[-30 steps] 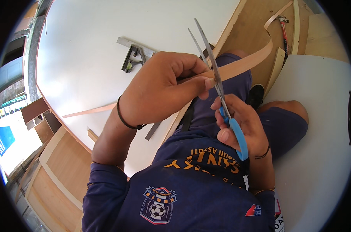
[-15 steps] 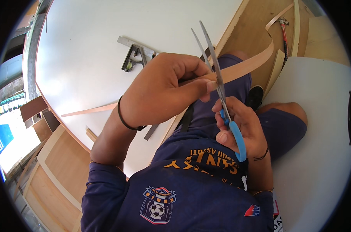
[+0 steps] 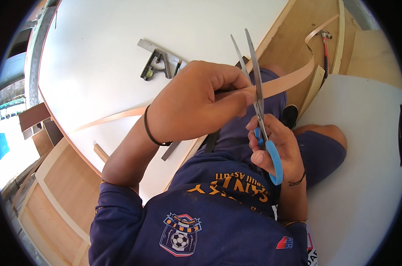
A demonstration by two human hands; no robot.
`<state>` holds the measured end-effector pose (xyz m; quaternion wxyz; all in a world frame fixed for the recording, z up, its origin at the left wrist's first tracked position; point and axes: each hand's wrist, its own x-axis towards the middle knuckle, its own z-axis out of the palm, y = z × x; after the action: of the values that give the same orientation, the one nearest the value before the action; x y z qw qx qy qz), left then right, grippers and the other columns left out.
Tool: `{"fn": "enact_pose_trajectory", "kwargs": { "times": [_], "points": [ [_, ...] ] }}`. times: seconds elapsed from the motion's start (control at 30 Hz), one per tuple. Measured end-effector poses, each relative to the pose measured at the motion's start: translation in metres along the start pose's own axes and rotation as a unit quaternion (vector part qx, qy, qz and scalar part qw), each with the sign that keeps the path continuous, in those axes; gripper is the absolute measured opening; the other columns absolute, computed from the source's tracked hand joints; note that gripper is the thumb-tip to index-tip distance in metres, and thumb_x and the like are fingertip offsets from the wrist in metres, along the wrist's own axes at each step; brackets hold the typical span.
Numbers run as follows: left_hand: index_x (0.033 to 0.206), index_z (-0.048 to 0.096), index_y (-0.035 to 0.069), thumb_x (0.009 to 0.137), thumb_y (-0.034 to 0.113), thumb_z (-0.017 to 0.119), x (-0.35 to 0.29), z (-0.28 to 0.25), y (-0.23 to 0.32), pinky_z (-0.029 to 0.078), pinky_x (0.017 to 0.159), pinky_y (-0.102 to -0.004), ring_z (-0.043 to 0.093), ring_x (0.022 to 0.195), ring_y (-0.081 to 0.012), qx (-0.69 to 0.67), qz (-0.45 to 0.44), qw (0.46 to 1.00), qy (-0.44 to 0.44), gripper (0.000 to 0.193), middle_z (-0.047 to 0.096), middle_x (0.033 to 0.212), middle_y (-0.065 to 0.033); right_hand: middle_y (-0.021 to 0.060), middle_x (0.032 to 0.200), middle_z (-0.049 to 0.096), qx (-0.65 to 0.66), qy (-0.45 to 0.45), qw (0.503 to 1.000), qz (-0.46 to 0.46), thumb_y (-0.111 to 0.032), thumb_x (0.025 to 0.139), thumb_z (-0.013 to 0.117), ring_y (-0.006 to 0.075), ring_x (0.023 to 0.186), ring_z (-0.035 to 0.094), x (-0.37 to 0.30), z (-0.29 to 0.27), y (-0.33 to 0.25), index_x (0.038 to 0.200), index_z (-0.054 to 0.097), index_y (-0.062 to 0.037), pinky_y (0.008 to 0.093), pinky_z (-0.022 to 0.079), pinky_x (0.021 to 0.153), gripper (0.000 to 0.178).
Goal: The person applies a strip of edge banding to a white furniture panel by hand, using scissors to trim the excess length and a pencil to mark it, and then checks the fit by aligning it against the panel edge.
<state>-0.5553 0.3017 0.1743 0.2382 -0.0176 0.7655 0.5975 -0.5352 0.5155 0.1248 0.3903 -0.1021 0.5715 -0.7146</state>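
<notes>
Between thumb and fingers, my left hand [image 3: 205, 102] pinches a long, thin wood-coloured edging strip [image 3: 287, 82]. The strip curves away to the far right, and its other end reaches out past my left wrist over the white panel. A pair of scissors [image 3: 260, 102] with blue handles is in my right hand [image 3: 280, 148], fingers in the loops. Its blades are parted and point away from me, with the strip between them just beside my left fingertips. Whether the edges touch the strip, I cannot tell.
On the large white panel [image 3: 94, 57] lie a combination square [image 3: 158, 64] and a small wood piece [image 3: 100, 153]. A hammer [image 3: 326, 55] with a red handle rests at the far right near wooden boards. Another pale panel [image 3: 356, 133] is at my right.
Both hands, with the strip and scissors, have shifted slightly right in view. The blades remain parted around the strip, and the left hand keeps its pinch.
</notes>
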Motion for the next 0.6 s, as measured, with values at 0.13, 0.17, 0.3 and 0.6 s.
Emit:
{"fn": "enact_pose_trajectory", "kwargs": {
  "times": [0.13,0.17,0.3,0.6],
  "points": [
    [0.085,0.062,-0.002,0.090,0.017,0.054,0.001,-0.002,0.004,0.039,0.052,-0.0182,0.051,0.059,-0.0031,-0.034,-0.033,0.999,0.002,0.021,0.063,0.068,-0.0030,-0.0014,0.068,0.047,0.003,-0.001,1.000,0.005,-0.023,0.072,0.075,0.0022,0.056,0.043,0.000,0.000,0.000,0.104,0.051,-0.0018,0.0155,0.030,0.049,0.045],
    [0.085,0.062,-0.002,0.090,0.018,0.053,0.001,-0.002,0.003,0.039,0.052,-0.0182,0.051,0.059,-0.0033,-0.051,-0.027,0.998,0.006,0.023,0.063,0.068,-0.0032,-0.0013,0.068,0.047,0.006,-0.001,1.000,0.001,-0.023,0.073,0.075,0.0022,0.056,0.043,0.000,0.000,0.000,0.104,0.051,-0.0018,0.0156,0.030,0.049,0.045],
    [0.084,0.062,-0.002,0.089,0.012,0.055,0.000,0.002,-0.001,0.041,0.053,-0.0189,0.052,0.061,-0.0033,-0.083,0.012,0.996,0.028,0.017,0.062,0.068,-0.0030,-0.0012,0.068,0.048,0.020,0.000,1.000,-0.003,-0.022,0.073,0.074,0.0022,0.055,0.043,-0.001,0.000,0.002,0.104,0.051,-0.0017,0.0157,0.031,0.049,0.043],
    [0.082,0.062,-0.002,0.085,0.006,0.057,-0.001,0.006,-0.002,0.040,0.050,-0.0192,0.051,0.058,-0.0024,0.114,0.082,0.988,0.069,0.011,0.059,0.062,-0.0012,-0.0012,0.069,0.048,0.007,0.007,1.000,-0.003,-0.019,0.073,0.074,0.0020,0.056,0.042,0.000,0.002,0.001,0.104,0.051,-0.0018,0.0160,0.031,0.050,0.043]
  ]
}}
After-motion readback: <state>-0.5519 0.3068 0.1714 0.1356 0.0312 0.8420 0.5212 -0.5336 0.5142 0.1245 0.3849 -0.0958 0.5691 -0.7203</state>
